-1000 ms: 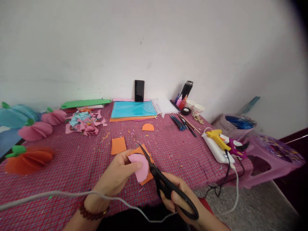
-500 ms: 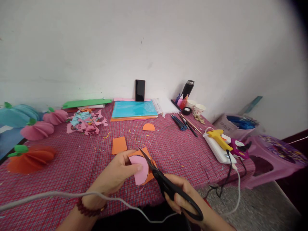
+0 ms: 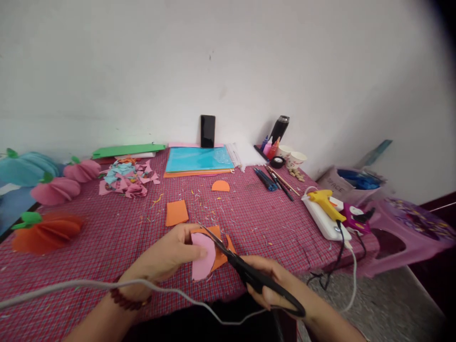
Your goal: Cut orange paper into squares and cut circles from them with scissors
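Observation:
My left hand (image 3: 178, 251) pinches a pink half-round paper piece (image 3: 202, 261) laid over a sheet of orange paper (image 3: 220, 260). In my right hand (image 3: 272, 282) is a pair of black-handled scissors (image 3: 254, 275), fingers through the loops. Their blades lie along the curved edge of the pink piece, across the orange paper, with the tips near my left fingers. A stack of orange rectangles (image 3: 176, 213) rests just beyond my left hand. Farther off lies an orange half-round piece (image 3: 221, 185) among small paper clippings.
Paper pumpkins (image 3: 48, 232) stand at the left beside a heap of paper scraps (image 3: 128, 178). Coloured sheets (image 3: 195, 159) and a phone (image 3: 207, 131) are at the back. A yellow glue gun (image 3: 326, 203) sits on a power strip at right. A white cable (image 3: 142, 282) crosses before my forearms.
The pink piece has turned slightly in my left hand. The scissors have tilted flatter along its curve, their tips now farther left, and the orange paper has shifted.

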### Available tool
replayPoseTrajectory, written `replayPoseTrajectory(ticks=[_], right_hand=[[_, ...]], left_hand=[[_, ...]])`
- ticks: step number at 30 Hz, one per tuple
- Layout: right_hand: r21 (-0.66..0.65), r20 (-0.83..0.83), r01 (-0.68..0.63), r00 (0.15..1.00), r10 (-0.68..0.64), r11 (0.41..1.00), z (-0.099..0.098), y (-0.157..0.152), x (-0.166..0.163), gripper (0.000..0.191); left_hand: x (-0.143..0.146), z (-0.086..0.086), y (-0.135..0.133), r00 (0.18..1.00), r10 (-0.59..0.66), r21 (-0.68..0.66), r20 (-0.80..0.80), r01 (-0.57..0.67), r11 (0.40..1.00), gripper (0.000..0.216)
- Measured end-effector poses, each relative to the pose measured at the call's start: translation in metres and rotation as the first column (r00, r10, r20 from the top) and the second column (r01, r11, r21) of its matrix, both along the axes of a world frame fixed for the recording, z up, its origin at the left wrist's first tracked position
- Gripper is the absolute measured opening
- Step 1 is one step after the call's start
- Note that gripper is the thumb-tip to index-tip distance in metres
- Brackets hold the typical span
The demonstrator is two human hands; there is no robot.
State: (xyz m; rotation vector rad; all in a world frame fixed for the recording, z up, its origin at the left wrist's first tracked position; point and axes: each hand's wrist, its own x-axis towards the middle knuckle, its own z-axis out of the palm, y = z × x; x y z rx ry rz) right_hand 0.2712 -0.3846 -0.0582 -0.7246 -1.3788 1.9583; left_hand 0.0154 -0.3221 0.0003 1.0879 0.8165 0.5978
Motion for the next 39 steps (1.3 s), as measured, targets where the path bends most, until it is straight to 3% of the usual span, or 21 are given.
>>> replayPoseTrajectory(ticks=[10,16,22,27,31,39], right_hand=[[0.063,0.051,0.008,0.999,-0.011,0.998,0.009,0.004,-0.009,0.071],[0.043,0.037,0.040,0.998,-0.041,0.998,0.002,0.004,-0.010,0.064],[0.109,0.116,0.111,0.986,-0.123,0.988,0.001,0.004,-0.009,0.057],[0.047,0.053,0.065,0.996,-0.067,0.997,0.004,0.004,-0.008,0.062],[0.042,0.097,0.058,0.993,-0.062,0.997,-0.001,0.005,-0.006,0.064],[0.016,0.002,0.030,1.000,-0.030,0.999,0.005,0.006,-0.007,0.072]], left_hand=[[0.012,0.004,-0.002,0.997,0.030,0.019,-0.071,-0.029,0.999,0.007],[0.013,0.001,-0.002,0.996,0.049,0.021,-0.068,-0.048,0.999,0.011],[0.008,-0.005,0.002,0.985,-0.017,0.087,-0.169,0.032,0.996,0.014],[0.004,-0.004,0.005,0.968,-0.070,0.093,-0.243,0.095,0.991,0.013],[0.007,0.001,0.005,0.976,-0.127,0.053,-0.179,0.139,0.989,0.008],[0.017,-0.002,0.003,0.999,-0.017,-0.021,-0.033,0.017,1.000,0.012]])
